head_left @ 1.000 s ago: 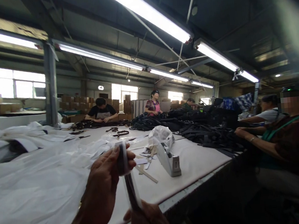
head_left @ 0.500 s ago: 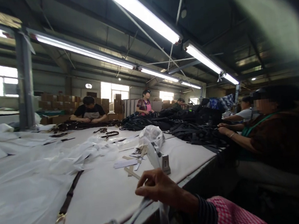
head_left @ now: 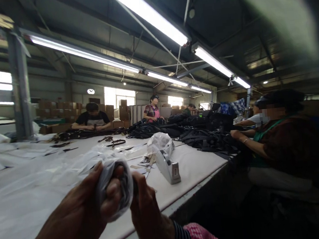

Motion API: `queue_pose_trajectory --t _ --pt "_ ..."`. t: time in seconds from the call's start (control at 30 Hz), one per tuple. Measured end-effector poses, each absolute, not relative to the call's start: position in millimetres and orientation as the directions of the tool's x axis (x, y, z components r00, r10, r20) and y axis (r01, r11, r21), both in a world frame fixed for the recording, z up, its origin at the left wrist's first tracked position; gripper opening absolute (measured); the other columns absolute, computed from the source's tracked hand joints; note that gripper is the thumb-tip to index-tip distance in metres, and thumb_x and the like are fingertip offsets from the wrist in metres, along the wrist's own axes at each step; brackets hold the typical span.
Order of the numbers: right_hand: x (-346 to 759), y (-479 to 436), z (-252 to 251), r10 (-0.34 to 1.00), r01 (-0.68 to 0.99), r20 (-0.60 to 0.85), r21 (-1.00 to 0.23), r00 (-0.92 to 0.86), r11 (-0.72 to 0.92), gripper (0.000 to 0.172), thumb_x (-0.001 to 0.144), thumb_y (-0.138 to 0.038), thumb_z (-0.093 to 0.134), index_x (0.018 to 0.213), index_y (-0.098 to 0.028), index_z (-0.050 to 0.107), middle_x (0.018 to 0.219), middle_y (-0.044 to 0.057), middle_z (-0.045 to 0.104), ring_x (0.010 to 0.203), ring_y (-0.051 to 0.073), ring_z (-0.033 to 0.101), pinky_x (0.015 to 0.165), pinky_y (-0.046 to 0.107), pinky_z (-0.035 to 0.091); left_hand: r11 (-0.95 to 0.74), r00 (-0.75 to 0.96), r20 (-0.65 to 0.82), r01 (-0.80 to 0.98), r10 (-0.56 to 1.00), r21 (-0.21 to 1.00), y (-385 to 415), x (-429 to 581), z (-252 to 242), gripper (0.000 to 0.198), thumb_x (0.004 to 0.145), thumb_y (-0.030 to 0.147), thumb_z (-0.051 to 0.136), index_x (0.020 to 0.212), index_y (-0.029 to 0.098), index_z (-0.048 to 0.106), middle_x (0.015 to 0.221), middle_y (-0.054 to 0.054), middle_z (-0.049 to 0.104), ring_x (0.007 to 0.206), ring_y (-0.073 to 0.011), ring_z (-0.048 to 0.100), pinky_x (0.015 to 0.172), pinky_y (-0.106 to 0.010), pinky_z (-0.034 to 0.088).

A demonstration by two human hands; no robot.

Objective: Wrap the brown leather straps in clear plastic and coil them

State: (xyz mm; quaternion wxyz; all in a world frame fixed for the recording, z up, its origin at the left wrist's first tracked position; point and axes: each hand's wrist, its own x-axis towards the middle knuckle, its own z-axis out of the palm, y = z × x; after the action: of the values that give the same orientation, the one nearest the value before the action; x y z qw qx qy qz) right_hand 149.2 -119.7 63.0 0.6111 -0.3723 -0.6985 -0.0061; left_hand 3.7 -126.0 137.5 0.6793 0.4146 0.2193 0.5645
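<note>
My left hand (head_left: 83,205) is raised over the near edge of the table, its fingers curled through a translucent plastic strip (head_left: 129,188) wound in a loop around them. Something greyish shows inside the loop. Against the loop's right side, my right hand (head_left: 148,207) has its fingers bent and closed on the strip. A pale tail of it seems to hang below that hand. Just beyond my right hand stands a tape dispenser (head_left: 170,170), grey-white, with a clear plastic bag (head_left: 160,144) behind it.
Clear plastic sheets (head_left: 54,172) spread over the left of the white table (head_left: 192,165). Small paper strips (head_left: 141,166) lie by the dispenser. Black straps (head_left: 206,137) are heaped farther back. A co-worker (head_left: 285,141) sits at the right edge; other people work across the table.
Both my hands have come up and together; the left rose from the bottom edge, the right moved left. The strip stretched between them is now a loop around my left fingers.
</note>
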Motion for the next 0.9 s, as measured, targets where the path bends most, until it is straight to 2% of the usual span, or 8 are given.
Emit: queue_pose_trajectory --t 0.13,0.23,0.4,0.53,0.6,0.67,0.77,0.9 --pt "157.4 -107.8 67.3 0.634 0.565 0.769 -0.488 -0.083 0.666 0.029 0.105 -0.037 0.039 0.1 -0.019 0.061 0.086 0.007 0.065 0.079 0.02 0.062 0.076 0.031 0.05 0.053 0.321 0.223 -0.668 0.921 0.742 -124.7 -0.4 159.5 0.031 0.1 0.027 0.051 0.094 0.007 0.072 0.068 -0.007 0.064 0.051 -0.0102 0.057 0.046 -0.018 0.053" --pt "155.3 -105.4 66.3 0.798 0.399 0.576 -0.698 -0.179 0.594 0.036 0.106 -0.041 0.041 0.087 -0.019 0.062 0.077 0.004 0.064 0.073 0.018 0.061 0.074 0.03 0.048 -0.107 0.264 0.39 -0.693 0.882 0.713 -119.7 -9.8 167.4 0.026 0.096 0.024 0.055 0.101 0.005 0.073 0.079 -0.011 0.07 0.062 -0.0133 0.064 0.057 -0.021 0.057" --pt "141.0 -118.3 60.6 0.856 -0.173 0.324 -0.945 -0.404 0.276 0.033 0.097 -0.046 0.061 0.108 -0.015 0.062 0.071 0.001 0.063 0.059 0.013 0.059 0.059 0.025 0.048 -0.39 0.123 0.547 -0.575 0.828 0.719 -102.9 -13.6 173.3 0.021 0.091 0.029 0.067 0.099 0.01 0.07 0.084 -0.009 0.074 0.068 -0.0158 0.07 0.07 -0.027 0.059" --pt "135.0 -122.1 52.4 0.826 -0.314 0.195 -0.949 -0.529 0.023 0.037 0.099 -0.045 0.06 0.119 -0.013 0.061 0.08 0.006 0.068 0.054 0.012 0.062 0.051 0.022 0.049 -0.641 0.057 0.667 -0.229 0.743 0.732 -85.2 -7.6 157.4 0.024 0.096 0.038 0.063 0.1 0.014 0.063 0.087 -0.006 0.073 0.075 -0.0188 0.073 0.072 -0.029 0.057" --pt "137.0 -122.6 50.8 0.806 -0.346 0.154 -0.936 -0.572 -0.067 0.037 0.099 -0.044 0.061 0.121 -0.014 0.059 0.08 0.006 0.069 0.048 0.01 0.059 0.045 0.019 0.046 -0.798 0.115 0.791 0.119 0.602 0.59 -75.8 -7.5 139.5 0.02 0.099 0.036 0.058 0.099 0.016 0.06 0.085 -0.005 0.07 0.075 -0.0189 0.071 0.069 -0.028 0.052" --pt "143.4 -124.2 52.4 0.801 -0.333 0.106 -0.935 -0.589 -0.121 0.036 0.099 -0.045 0.061 0.119 -0.015 0.058 0.075 0.003 0.068 0.04 0.007 0.051 0.038 0.016 0.041 -0.872 0.308 0.861 0.415 0.404 0.26 -67.1 -11.5 118.8 0.015 0.102 0.03 0.053 0.095 0.017 0.057 0.08 -0.005 0.067 0.071 -0.0182 0.066 0.064 -0.028 0.046" --pt "161.7 -126.7 60.0 0.815 -0.209 0.027 -0.971 -0.579 -0.116 0.036 0.099 -0.048 0.061 0.111 -0.014 0.059 0.066 0.001 0.066 0.034 0.004 0.041 0.033 0.013 0.032 -0.854 0.614 0.758 0.497 0.218 -0.156 -60.0 -23.2 91.3 0.017 0.105 0.024 0.045 0.093 0.017 0.055 0.078 -0.005 0.064 0.068 -0.0186 0.061 0.062 -0.03 0.039" --pt "193.1 -120.4 71.0 0.827 0.051 -0.077 -0.997 -0.556 -0.058 0.047 0.096 -0.052 0.062 0.123 -0.014 0.058 0.064 0.002 0.068 0.032 0.005 0.04 0.031 0.014 0.026 -0.865 0.771 0.543 0.478 0.333 -0.149 -66.1 -39.9 70.2 0.022 0.107 0.029 0.04 0.091 0.018 0.051 0.08 -0.005 0.063 0.067 -0.0193 0.058 0.061 -0.032 0.037"
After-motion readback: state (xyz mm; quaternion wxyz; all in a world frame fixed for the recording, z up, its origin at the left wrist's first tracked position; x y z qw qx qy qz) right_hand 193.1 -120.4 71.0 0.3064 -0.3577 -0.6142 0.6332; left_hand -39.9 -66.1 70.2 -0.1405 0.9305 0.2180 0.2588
